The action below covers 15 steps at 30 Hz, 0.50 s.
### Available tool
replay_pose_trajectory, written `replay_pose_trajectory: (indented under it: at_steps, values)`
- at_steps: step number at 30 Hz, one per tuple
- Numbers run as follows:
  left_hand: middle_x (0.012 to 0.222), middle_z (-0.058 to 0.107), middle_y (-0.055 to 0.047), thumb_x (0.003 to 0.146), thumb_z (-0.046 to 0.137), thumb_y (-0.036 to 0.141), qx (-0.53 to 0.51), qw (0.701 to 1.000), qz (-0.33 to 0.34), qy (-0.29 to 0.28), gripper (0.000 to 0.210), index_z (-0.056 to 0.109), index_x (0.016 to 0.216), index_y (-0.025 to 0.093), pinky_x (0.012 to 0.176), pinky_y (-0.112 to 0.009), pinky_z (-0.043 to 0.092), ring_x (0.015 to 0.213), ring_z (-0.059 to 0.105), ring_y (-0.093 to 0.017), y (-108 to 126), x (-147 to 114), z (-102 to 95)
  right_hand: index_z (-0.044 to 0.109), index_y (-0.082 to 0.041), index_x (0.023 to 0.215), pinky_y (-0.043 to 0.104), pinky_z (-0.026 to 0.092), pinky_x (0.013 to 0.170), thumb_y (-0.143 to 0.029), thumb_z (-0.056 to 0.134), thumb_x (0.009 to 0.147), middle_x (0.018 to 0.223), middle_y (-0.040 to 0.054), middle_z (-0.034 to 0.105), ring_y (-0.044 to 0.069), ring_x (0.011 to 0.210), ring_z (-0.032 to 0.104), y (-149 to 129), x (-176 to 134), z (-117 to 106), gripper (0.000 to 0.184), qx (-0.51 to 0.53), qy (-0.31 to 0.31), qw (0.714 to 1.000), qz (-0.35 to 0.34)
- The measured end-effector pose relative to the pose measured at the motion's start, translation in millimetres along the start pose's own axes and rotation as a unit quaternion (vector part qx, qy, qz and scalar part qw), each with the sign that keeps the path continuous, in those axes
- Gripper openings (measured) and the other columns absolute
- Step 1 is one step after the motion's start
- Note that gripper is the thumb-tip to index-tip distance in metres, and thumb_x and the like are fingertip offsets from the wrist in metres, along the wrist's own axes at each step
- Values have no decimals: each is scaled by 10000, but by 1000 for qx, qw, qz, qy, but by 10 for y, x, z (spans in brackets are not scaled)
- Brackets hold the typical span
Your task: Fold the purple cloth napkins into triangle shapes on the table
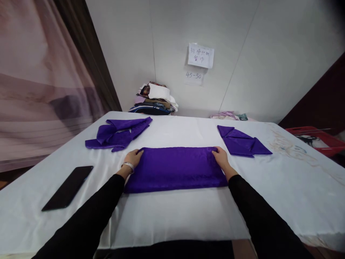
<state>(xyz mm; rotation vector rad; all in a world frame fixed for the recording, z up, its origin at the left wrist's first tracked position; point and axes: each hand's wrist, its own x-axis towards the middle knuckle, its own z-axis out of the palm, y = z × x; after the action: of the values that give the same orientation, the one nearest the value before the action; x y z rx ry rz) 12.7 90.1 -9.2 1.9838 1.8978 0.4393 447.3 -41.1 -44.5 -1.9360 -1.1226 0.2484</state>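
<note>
A purple cloth [175, 169] lies in a wide folded rectangle on the white-covered table [172, 216] in front of me. My left hand [132, 160] pinches its far left corner between thumb and fingers; a silver bracelet circles that wrist. At the far right corner, my right hand [221, 158] grips the same cloth in a similar pinch. Beyond my left hand rests a loosely crumpled purple cloth [121, 132]. Another purple cloth [239, 142], folded into flat angular shapes, is past my right hand.
A black phone [68, 187] lies at the left of the table. Stacked clothes [155, 99] stand behind the far edge, with more fabric [228, 115] to their right. A red basket [318, 138] is beyond the right edge. Paper signs [201, 55] hang on the wall.
</note>
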Motion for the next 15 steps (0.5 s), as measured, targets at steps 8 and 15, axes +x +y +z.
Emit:
replay_pose_trajectory:
  at_steps: [8,15]
  values:
    - [936,680,-84,825,373,487,55,997,-44,19,390,640,927,221,637,-304,420,857,610,-253,54,96,102,599,-180,1107,334,442,837,-296,495,732,1028,76,656,219,947,582,43,31,93,406,-78,15,997,-2]
    - [990,638,-118,832,398,423,123,990,9,67,367,664,899,179,748,-331,435,971,554,-272,29,119,174,567,-196,1169,314,447,813,-302,514,777,1058,85,657,222,964,595,-67,88,134,409,-137,-6,990,26]
